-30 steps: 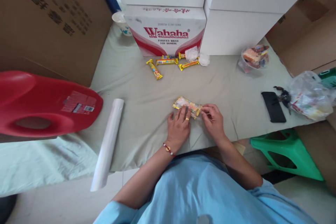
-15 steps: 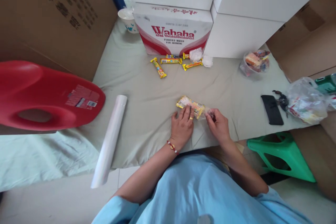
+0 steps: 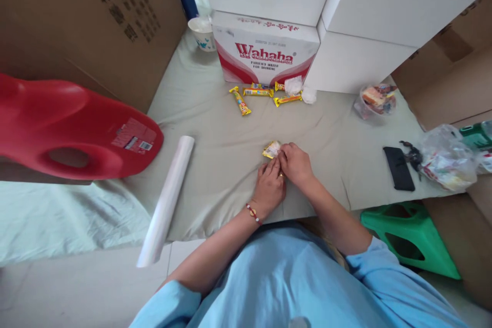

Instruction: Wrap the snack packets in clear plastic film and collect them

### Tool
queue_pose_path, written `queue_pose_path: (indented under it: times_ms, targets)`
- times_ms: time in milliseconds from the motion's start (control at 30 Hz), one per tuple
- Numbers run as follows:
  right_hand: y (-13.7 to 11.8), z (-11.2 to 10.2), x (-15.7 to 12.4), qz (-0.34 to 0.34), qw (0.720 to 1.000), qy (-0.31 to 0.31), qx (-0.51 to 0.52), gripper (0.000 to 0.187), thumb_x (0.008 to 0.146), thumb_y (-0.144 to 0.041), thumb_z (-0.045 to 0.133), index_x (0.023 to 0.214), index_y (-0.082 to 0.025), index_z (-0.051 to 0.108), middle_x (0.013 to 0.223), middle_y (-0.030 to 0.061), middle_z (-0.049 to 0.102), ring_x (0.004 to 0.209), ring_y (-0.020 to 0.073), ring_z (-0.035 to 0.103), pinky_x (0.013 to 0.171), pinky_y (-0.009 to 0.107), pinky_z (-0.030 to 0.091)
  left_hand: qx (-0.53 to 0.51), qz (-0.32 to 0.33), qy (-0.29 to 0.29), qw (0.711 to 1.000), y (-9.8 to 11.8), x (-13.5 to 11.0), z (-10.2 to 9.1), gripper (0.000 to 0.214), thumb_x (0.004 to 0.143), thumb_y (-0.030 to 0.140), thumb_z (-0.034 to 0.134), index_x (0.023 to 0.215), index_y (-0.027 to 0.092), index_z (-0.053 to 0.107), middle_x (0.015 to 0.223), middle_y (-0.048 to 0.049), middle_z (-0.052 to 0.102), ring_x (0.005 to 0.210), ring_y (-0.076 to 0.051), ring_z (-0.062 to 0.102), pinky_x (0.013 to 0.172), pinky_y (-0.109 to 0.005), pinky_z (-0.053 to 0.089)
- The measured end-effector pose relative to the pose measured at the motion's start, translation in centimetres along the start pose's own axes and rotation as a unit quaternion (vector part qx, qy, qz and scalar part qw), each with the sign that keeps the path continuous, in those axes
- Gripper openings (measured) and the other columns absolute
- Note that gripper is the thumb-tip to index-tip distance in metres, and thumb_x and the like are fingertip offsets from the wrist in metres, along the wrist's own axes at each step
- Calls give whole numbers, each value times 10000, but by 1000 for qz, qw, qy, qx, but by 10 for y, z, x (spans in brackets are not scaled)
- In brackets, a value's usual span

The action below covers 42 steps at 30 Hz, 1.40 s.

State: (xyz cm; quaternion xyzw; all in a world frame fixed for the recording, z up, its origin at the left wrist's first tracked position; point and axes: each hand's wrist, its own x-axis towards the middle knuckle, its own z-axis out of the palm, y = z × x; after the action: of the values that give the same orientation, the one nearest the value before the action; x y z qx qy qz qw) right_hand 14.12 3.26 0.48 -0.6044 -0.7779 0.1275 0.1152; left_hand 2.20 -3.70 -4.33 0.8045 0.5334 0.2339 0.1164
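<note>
A yellow-wrapped snack bundle (image 3: 271,149), with clear film over it, lies on the cloth in front of me; only its far left end shows past my fingers. My left hand (image 3: 269,187), with a ring and a beaded bracelet, is bent over the near side of the bundle and holds it down. Crossing just above the left fingertips, my right hand (image 3: 295,164) has its fingers pinched together at the bundle's film, most of which the hands hide. Several yellow snack sticks (image 3: 258,92) and crumpled clear film (image 3: 293,85) lie farther back.
A white film roll (image 3: 167,200) and a red jug (image 3: 77,133) are on the left. The Wahaha box (image 3: 265,54) stands behind the sticks, near a paper cup (image 3: 203,34). On the right are a plastic bowl (image 3: 374,100), a black phone (image 3: 398,168), and a plastic bag (image 3: 448,156).
My right hand has moved left from the bundle's right end to over its middle, beside the left fingertips. Less of the bundle shows. The view has shifted slightly.
</note>
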Motion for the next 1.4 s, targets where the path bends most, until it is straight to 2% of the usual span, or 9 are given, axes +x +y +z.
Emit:
queue_pose_path:
  times_ms: [100,233,400,533,767,933,1100,1267,1400]
  targets:
    - [3,13,-12,-26,999,38,-18,288,1078,-231,418,1043,-176,699,1015,124,666,854,226,578,765,313,436,-68,18,19,997,-7,-2,-1,397,823,95,583,1153,153,797,1471,-178,668,1489,-325,522,1170,-527,481]
    - [7,31,-28,-68,995,68,-31,327,1071,-217,424,1289,-127,649,1160,190,649,1043,295,562,918,412,471,-221,-8,98,970,-19,-7,-6,297,796,49,503,737,240,723,923,-59,790,1202,-249,705,1055,-466,566]
    - [9,36,-37,-83,995,55,-7,430,1071,-266,452,1466,-125,543,1306,230,603,1183,347,523,1029,521,464,-195,-168,235,937,-34,10,-16,268,875,119,503,1016,223,706,1115,-85,725,1150,-237,652,1061,-453,537]
    - [11,34,-34,-98,992,69,44,439,1041,-193,452,1467,-135,541,1283,208,599,1172,318,534,1039,494,489,-93,-213,140,962,-44,42,-16,313,954,295,604,1237,184,677,1254,-155,693,1232,-315,598,1095,-506,488]
    - [19,43,-29,-105,984,143,27,412,1003,-251,555,1406,-164,552,1259,202,599,1124,324,535,964,507,510,-150,-232,51,960,-37,58,-22,154,885,260,672,1021,186,666,1025,-100,724,969,-252,679,910,-387,534]
    - [31,34,-24,-99,971,218,14,301,997,-282,562,1271,-170,620,1183,181,641,1031,309,562,916,489,505,-283,-275,47,918,-13,54,-42,233,848,379,754,824,218,587,753,-1,651,697,-169,619,710,-301,479]
    - [40,-5,-11,-71,966,155,192,231,960,-348,645,1137,-208,693,1143,124,697,1055,279,616,955,450,520,-535,-249,91,802,-16,63,-55,377,974,582,583,904,212,607,800,-2,666,693,-137,641,661,-260,483]
    - [40,-19,-4,63,862,-24,502,364,818,-476,829,1063,-240,701,992,37,749,892,220,687,860,380,571,-612,-238,42,753,-33,77,-37,469,840,602,784,1021,188,659,1014,-45,728,925,-171,673,810,-280,533]
    - [39,-3,-11,138,787,-23,601,473,718,-523,913,1044,-246,712,985,29,774,928,220,715,905,373,575,-658,-247,-7,712,-37,82,-13,549,826,696,760,938,166,672,846,-20,707,756,-152,633,725,-282,516]
